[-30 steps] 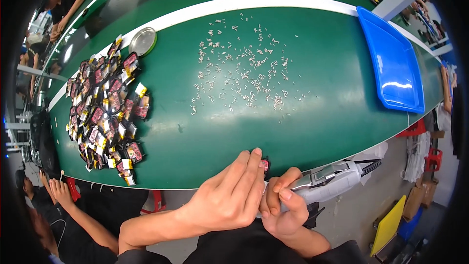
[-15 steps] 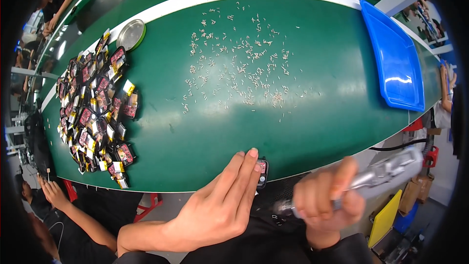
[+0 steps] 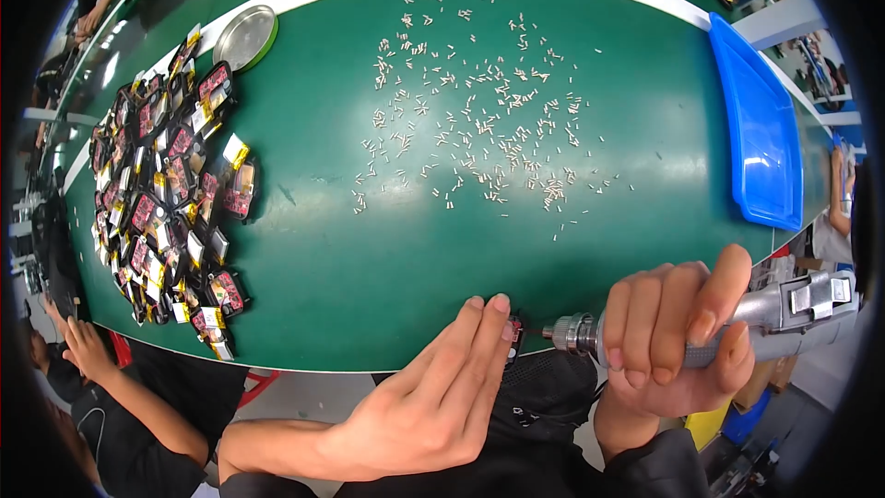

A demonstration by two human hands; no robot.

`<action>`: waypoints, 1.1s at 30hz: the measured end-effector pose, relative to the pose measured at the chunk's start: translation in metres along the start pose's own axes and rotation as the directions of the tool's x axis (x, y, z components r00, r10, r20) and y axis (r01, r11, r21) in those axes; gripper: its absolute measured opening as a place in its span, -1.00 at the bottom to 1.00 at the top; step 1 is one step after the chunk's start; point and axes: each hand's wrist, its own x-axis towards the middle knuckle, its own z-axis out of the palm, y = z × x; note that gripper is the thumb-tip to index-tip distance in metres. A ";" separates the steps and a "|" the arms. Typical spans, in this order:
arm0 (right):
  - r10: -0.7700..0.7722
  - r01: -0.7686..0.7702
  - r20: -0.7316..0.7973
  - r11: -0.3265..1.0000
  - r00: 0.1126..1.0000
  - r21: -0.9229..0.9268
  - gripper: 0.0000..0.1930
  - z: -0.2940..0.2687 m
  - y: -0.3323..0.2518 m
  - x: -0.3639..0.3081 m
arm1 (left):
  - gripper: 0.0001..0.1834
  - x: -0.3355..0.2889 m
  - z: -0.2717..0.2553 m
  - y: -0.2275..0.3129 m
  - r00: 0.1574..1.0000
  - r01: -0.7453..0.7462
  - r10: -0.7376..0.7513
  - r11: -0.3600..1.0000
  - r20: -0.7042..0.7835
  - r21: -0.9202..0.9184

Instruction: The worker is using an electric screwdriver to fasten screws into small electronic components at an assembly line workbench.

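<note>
My right hand (image 3: 678,332) is wrapped round a grey electric screwdriver (image 3: 767,314). Its knurled nose points left, close to a small black-cased electronic unit (image 3: 515,339) with a red circuit board, at the table's near edge. The bit is hard to make out, so I cannot tell whether it touches the unit. My left hand (image 3: 424,397) holds the unit from its left side, fingers straight and pressed together. Those fingers cover much of the unit, and the left thumb is hidden. Beyond both hands, many tiny slender screws (image 3: 502,129) lie scattered over the green table (image 3: 313,267).
A heap of similar units (image 3: 152,212) with pale battery pouches lies at the left. Behind it stands a round metal tin (image 3: 246,38). An empty blue tray (image 3: 761,129) sits at the far right. At the lower left a co-worker's hand (image 3: 88,350) is near the table edge.
My right hand has risen and moved right, bringing the screwdriver's nose up level with the unit. My left hand keeps its place at the unit. The whole view has shifted slightly.
</note>
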 end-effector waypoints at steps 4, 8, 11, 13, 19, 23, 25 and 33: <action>-0.009 0.009 -0.037 1.000 0.999 -0.012 -0.75 0.003 0.002 -0.001 | -0.62 0.000 0.001 -0.001 1.000 -0.022 0.022 1.000 -0.002 0.003; 0.027 -0.025 0.052 0.999 0.998 -0.033 -0.72 0.006 0.005 0.006 | -0.74 0.001 0.000 0.000 1.000 0.018 -0.018 0.997 0.002 -0.077; -0.003 0.009 0.068 0.997 0.998 -0.076 -0.68 0.015 0.007 0.008 | -0.73 0.003 0.002 -0.001 1.000 0.003 -0.004 0.998 -0.017 -0.068; 0.021 -0.023 -0.018 0.994 1.000 -0.110 -0.66 0.017 0.007 0.008 | -0.72 0.004 0.002 -0.001 1.000 -0.001 0.000 0.999 -0.023 -0.053; -0.030 0.037 0.190 0.999 0.981 -0.031 -0.74 0.017 0.003 0.015 | -0.64 0.005 -0.014 -0.001 1.000 -0.023 0.023 0.999 -0.004 -0.029; 0.051 -0.076 0.218 0.991 0.975 0.108 -0.78 0.008 0.012 0.013 | -0.57 -0.003 -0.012 0.005 0.998 -0.013 0.010 0.999 0.069 0.032; -0.045 -0.006 0.335 0.989 0.941 0.149 -0.80 0.005 0.007 0.017 | -0.56 -0.008 -0.009 0.004 1.000 0.001 -0.001 0.999 0.020 -0.037; -0.190 0.132 0.124 0.919 0.974 0.372 -0.86 -0.029 -0.007 -0.012 | -0.50 -0.073 -0.086 -0.069 0.823 0.482 -0.375 0.859 -0.426 0.174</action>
